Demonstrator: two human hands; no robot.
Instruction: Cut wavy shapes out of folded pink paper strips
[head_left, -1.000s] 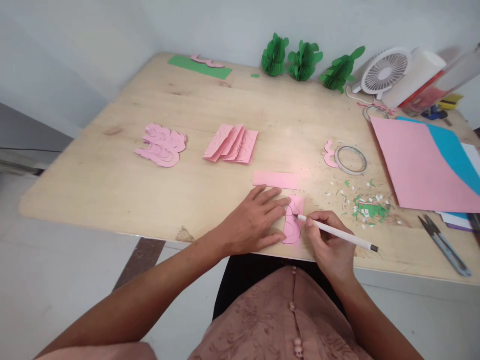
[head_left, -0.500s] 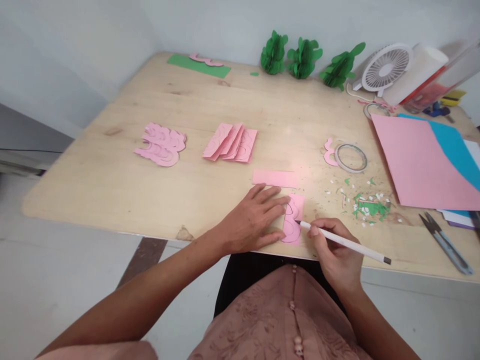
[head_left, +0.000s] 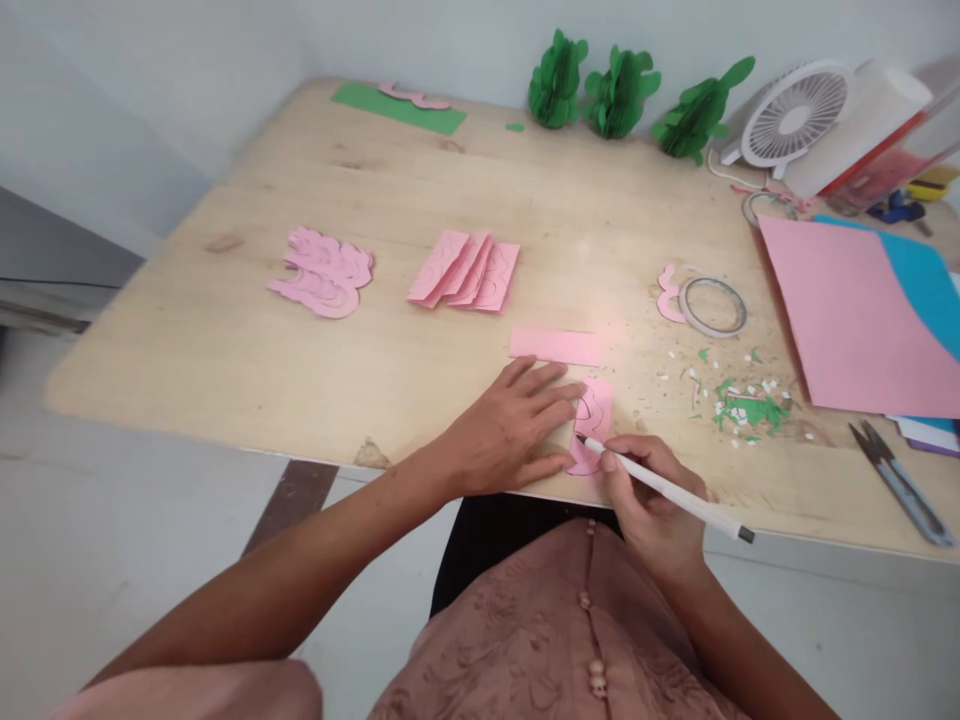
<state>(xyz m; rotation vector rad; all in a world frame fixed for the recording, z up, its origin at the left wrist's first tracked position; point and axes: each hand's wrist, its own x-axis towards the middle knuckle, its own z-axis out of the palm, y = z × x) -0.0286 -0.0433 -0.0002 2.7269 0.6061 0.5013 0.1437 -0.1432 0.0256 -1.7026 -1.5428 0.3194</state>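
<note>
My left hand (head_left: 517, 425) lies flat with its fingers spread, fingertips resting on the left edge of a small pink paper piece (head_left: 598, 405). Wavy dark outlines are drawn on that piece. My right hand (head_left: 656, 500) grips a white pen (head_left: 675, 490) with a dark end, its tip touching the paper near its left side. Just beyond lies a pink paper strip (head_left: 555, 346). Farther off sit a folded pink paper stack (head_left: 465, 272) with drawn curves and a pile of scalloped pink cutouts (head_left: 322, 274).
To the right are a tape roll (head_left: 712, 306), a wavy pink cutout (head_left: 667, 295), green and white scraps (head_left: 750, 408), thread snips (head_left: 900, 485) and a large pink sheet (head_left: 862, 310). Green paper shapes (head_left: 622, 92) and a white fan (head_left: 796, 115) stand along the wall. A green strip (head_left: 397, 108) lies back left.
The pen tip has moved left across the pink piece, from its right outline to near its left edge. My left hand stays in place on the paper; the view has shifted slightly.
</note>
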